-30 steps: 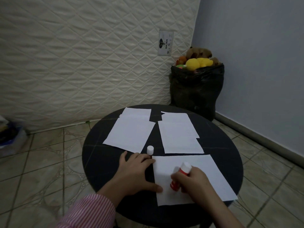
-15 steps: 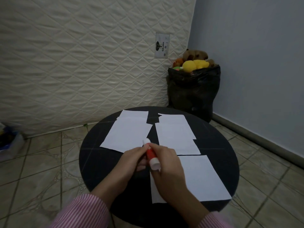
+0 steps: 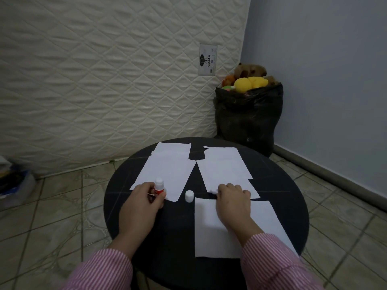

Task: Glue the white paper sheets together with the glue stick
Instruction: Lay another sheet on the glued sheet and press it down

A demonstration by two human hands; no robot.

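On the round black table (image 3: 278, 185) lie white paper sheets: a left stack (image 3: 167, 166), a right stack (image 3: 224, 166) and a near sheet (image 3: 211, 231). My left hand (image 3: 142, 201) holds the red glue stick (image 3: 159, 186) upright, white tip up, at the left stack's near corner. Its white cap (image 3: 189, 196) stands on the table between my hands. My right hand (image 3: 233, 199) lies over the near sheet's far edge. Its curled fingers pinch the slightly lifted near edge of the right stack.
A quilted mattress (image 3: 104, 80) leans against the wall behind the table. A black bag (image 3: 249, 116) full of plush toys stands in the corner at the right. Tiled floor surrounds the table, and some blurred items (image 3: 12, 185) lie at the far left.
The glue stick has passed from my right hand to my left, which has carried it left and set it upright. My right hand has moved to the right stack's near edge.
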